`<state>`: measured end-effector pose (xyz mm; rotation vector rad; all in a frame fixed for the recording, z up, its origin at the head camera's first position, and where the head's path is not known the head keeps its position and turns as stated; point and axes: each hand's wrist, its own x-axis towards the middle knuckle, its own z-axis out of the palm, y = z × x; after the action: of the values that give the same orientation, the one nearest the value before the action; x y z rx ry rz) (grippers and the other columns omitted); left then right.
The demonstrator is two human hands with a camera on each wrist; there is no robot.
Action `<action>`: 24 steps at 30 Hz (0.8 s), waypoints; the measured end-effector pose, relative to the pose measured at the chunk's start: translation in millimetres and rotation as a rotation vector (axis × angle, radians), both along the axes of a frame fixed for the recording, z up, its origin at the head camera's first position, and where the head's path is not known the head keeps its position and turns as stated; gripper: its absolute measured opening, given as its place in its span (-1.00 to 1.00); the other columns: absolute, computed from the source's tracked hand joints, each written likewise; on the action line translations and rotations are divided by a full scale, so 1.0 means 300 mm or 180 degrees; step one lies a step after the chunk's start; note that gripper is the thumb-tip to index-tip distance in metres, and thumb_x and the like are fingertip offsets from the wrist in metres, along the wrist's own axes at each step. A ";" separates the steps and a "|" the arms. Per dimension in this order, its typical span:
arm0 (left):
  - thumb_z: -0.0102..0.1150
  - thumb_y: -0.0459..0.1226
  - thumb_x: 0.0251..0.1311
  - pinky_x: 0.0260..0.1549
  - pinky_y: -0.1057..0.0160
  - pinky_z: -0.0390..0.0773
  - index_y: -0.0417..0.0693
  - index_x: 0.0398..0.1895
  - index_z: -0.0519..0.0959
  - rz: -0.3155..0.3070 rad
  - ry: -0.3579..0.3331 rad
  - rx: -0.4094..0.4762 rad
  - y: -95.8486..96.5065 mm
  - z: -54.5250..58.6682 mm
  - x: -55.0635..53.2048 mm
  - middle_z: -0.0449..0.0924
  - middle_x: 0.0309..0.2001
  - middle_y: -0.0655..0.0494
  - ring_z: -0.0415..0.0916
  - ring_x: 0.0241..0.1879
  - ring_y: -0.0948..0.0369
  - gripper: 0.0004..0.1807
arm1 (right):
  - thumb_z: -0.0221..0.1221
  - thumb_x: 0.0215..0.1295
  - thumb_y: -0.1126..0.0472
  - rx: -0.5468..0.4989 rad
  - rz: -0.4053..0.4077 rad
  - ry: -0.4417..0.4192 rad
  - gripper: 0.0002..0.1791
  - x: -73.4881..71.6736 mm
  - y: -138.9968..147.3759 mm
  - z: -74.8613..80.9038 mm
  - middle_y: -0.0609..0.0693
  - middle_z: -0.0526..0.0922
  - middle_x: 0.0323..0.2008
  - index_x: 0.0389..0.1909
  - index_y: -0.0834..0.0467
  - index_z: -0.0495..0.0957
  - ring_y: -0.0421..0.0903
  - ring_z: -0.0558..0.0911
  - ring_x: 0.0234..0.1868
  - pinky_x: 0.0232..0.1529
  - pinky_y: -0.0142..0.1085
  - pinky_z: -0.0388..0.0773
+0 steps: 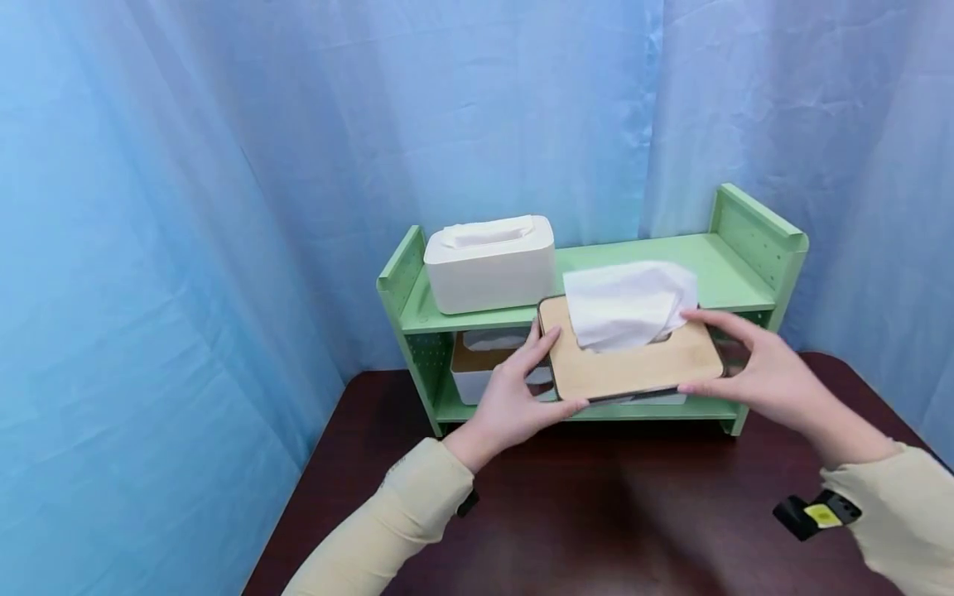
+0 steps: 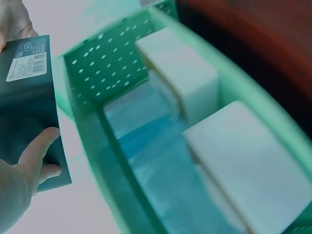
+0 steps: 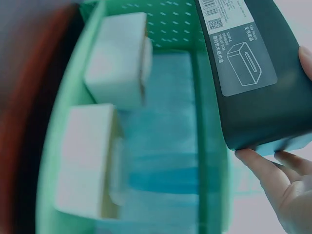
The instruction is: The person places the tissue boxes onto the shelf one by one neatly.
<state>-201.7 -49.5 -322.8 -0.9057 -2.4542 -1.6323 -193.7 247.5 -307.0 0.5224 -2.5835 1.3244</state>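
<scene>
Both hands hold a dark tissue box [image 1: 626, 368] with a bamboo-coloured lid, one at each end. A white tissue [image 1: 629, 302] sticks up from its slot. My left hand [image 1: 514, 397] grips the left end, thumb along the near edge. At the right end my right hand [image 1: 760, 372] grips with thumb and fingers spread across the lid. The box is off the shelf, tilted, in front of a green two-tier rack [image 1: 760, 281]. In the right wrist view, the dark underside of the tissue box [image 3: 263, 92] shows a printed label.
A white tissue box [image 1: 492, 269] stands on the rack's upper left. On the lower tier sit two white boxes with wooden tops, the left box [image 2: 180, 73] and the right box [image 2: 253, 165]. The rack stands on a dark red-brown table [image 1: 566, 505] before blue curtains [image 1: 477, 108].
</scene>
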 end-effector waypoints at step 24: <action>0.41 -0.15 0.01 0.27 0.26 0.29 0.13 0.46 0.10 0.0076 -0.0123 -0.0535 0.119 0.084 -0.202 -0.21 0.51 0.21 -0.05 0.46 0.24 -0.05 | 0.33 0.14 0.18 0.0252 -0.0147 -0.0252 -0.10 -0.128 0.097 0.062 0.35 0.10 0.37 0.46 0.11 0.07 0.07 0.51 0.09 -0.34 -0.57 0.45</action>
<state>-262.3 -14.0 -297.6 -0.8671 -2.6501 -1.4674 -232.1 276.7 -288.2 0.4283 -2.7043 1.2568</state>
